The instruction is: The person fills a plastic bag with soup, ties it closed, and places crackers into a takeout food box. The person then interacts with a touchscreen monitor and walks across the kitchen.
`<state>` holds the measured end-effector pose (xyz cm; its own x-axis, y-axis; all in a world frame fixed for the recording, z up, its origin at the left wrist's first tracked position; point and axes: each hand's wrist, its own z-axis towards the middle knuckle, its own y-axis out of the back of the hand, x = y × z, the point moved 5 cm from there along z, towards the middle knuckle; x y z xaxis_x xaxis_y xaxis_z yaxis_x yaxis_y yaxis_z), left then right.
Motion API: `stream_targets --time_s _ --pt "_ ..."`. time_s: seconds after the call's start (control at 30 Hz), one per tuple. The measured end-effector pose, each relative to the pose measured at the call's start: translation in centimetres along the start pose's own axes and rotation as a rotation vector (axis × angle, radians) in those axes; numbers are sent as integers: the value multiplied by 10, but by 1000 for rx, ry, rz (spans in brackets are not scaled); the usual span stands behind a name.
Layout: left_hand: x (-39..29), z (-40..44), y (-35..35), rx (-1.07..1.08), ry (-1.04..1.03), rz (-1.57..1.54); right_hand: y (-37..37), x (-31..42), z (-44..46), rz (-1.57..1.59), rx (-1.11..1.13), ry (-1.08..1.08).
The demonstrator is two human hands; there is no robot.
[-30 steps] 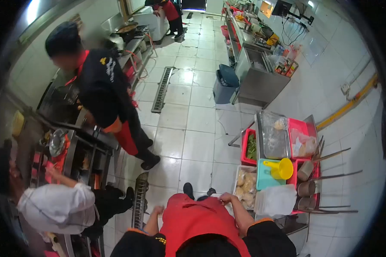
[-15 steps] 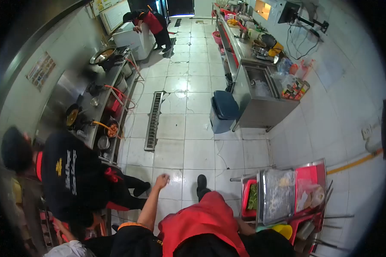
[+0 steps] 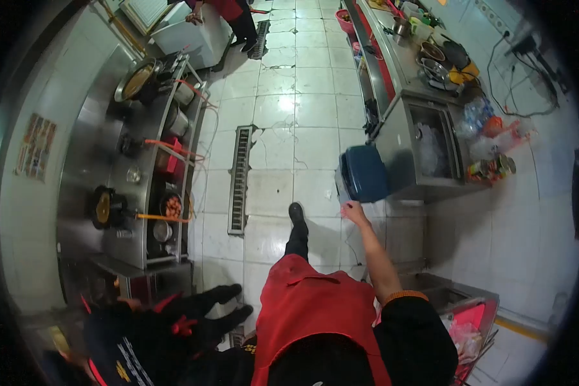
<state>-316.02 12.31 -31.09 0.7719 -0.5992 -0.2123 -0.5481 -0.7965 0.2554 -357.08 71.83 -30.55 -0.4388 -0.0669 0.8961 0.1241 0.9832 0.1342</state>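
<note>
My right hand (image 3: 352, 211) is stretched forward on a bent arm, just in front of the near side of a blue lidded bin (image 3: 365, 174). Its fingers look curled together; a small pinkish patch shows at them, too blurred to name. Whether the hand touches the bin I cannot tell. My left hand is out of sight, its arm hidden beside my red apron (image 3: 315, 296).
On the left, a co-worker in black (image 3: 141, 341) stands close, beside a steel stove counter (image 3: 119, 193) with pans. Another person (image 3: 228, 13) is at a white chest freezer (image 3: 190, 38). A floor drain (image 3: 240, 180) runs ahead. A steel fridge unit (image 3: 424, 141) stands right.
I have moved forward, so the bin is closer. My right hand has come up and forward toward it. My left hand has dropped out of view, and the red-tray rack has slid back.
</note>
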Motion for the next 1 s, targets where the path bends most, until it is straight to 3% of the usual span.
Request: stream_targets --time_s 0.03,0.1,0.2,0.27,0.3,0.33,0.37,0.4,0.47,0.53,0.6,0.73,0.77,0.8,0.87,0.9,1.0 --pt "-35 18 15 5 -26 16 -8 11 17 -97 9 -49" --pt "-124 62 56 8 -106 76 -24 -5 54 -336 276 -42" --pt "-310 161 120 -21 -347 261 -14 54 57 -203 610 -621" --pt "-469 222 179 -137 -596 446 18 55 104 -65 588 -414" --pt "-549 245 209 -195 -667 449 39 65 117 114 401 -368" --pt "-609 282 241 -201 -602 171 63 84 143 285 211 -308" --pt "-691 269 271 -146 -737 179 88 120 158 330 32 -250" --pt "-768 237 294 -213 -686 149 115 172 171 368 -143 -190" --pt "-880 266 337 -133 -873 -70 172 216 224 467 -331 -147" --pt "-980 284 367 -133 -926 -47 224 258 283 666 -476 31" --pt "-1059 293 375 -135 -967 -42 272 297 350 713 -471 107" --pt "-1099 309 367 -108 -889 -201 349 368 474 896 -502 203" --pt "-1084 331 372 -112 -869 229 363 383 499 909 -503 190" --pt "-1057 373 372 -136 -897 139 383 404 527 941 -531 191" --pt "-1013 354 352 44 -477 91 421 437 577 965 -558 179" --pt "-1006 332 347 -61 -710 485 442 455 601 995 -558 222" --pt "-996 318 331 55 -416 475 513 491 680 1015 -603 278"
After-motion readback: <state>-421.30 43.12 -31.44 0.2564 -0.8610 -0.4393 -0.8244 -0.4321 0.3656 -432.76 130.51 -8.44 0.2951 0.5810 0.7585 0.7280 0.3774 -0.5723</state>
